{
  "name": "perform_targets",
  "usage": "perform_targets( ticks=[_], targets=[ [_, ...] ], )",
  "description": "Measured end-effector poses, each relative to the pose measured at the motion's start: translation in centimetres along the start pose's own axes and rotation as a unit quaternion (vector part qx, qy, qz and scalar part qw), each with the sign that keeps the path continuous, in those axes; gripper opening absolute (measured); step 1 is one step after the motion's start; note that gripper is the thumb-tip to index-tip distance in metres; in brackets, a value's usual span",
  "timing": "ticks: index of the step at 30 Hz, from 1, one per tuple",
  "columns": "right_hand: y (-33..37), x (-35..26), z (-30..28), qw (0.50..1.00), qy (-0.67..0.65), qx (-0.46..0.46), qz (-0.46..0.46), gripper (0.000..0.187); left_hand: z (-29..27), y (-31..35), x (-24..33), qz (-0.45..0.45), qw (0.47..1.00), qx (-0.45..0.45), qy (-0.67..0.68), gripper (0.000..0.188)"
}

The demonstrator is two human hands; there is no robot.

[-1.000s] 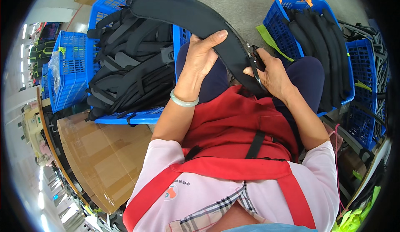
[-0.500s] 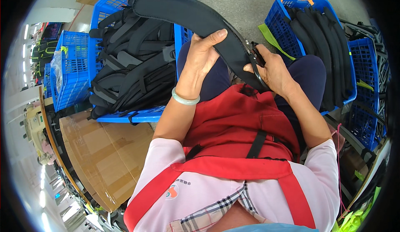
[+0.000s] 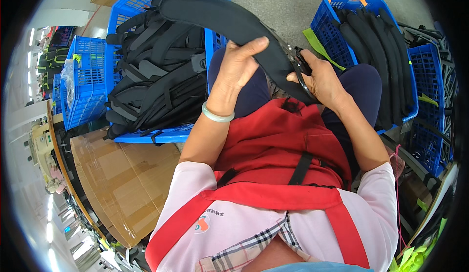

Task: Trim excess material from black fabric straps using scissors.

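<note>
A long, curved black padded strap (image 3: 215, 15) stretches from above the left crate down to my lap. My left hand (image 3: 239, 64) grips its near edge around the middle, thumb on top and fingers underneath. Scissors (image 3: 299, 68) with black handles are in my right hand (image 3: 320, 79). Their metal blades point away from me and lie along the strap's right edge. How far the blades are spread is hard to make out. The strap's near end passes beneath the scissors' handles, above my red apron (image 3: 278, 140).
At the left, a blue crate (image 3: 161, 138) holds a heap of black straps. Another blue crate (image 3: 337, 37) at the right has black straps standing in a row. More blue crates (image 3: 85, 84) stand farther out. A cardboard box (image 3: 127, 184) is by my left elbow.
The strap's far end has shifted slightly to the right. The scissors have turned a little along the strap's edge; both hands keep nearly the same place and grip.
</note>
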State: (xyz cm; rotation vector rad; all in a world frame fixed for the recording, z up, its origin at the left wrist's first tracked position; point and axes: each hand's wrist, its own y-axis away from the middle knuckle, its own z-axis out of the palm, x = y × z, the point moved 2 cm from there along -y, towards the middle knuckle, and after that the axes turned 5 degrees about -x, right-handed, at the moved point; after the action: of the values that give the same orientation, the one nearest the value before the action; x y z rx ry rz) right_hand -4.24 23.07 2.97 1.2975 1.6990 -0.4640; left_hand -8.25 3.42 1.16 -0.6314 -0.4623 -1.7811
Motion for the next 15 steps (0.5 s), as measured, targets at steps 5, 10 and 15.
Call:
perform_targets(
  ticks=[5,10,15],
  targets=[
    [0.0,0.7,-0.2,0.999,-0.036,-0.006,-0.007,0.054,0.2,0.0,0.3,0.013,0.998,0.003,-0.054,0.017],
    [0.1,0.4,0.4,1.0,-0.012,-0.012,-0.004,0.061,-0.3,0.2,0.5,0.017,0.999,0.002,-0.048,0.015],
    [-0.1,-0.5,0.5,0.999,0.005,-0.006,-0.037,0.066,-0.4,0.4,0.1,0.003,0.998,-0.008,-0.055,0.019]
  ],
)
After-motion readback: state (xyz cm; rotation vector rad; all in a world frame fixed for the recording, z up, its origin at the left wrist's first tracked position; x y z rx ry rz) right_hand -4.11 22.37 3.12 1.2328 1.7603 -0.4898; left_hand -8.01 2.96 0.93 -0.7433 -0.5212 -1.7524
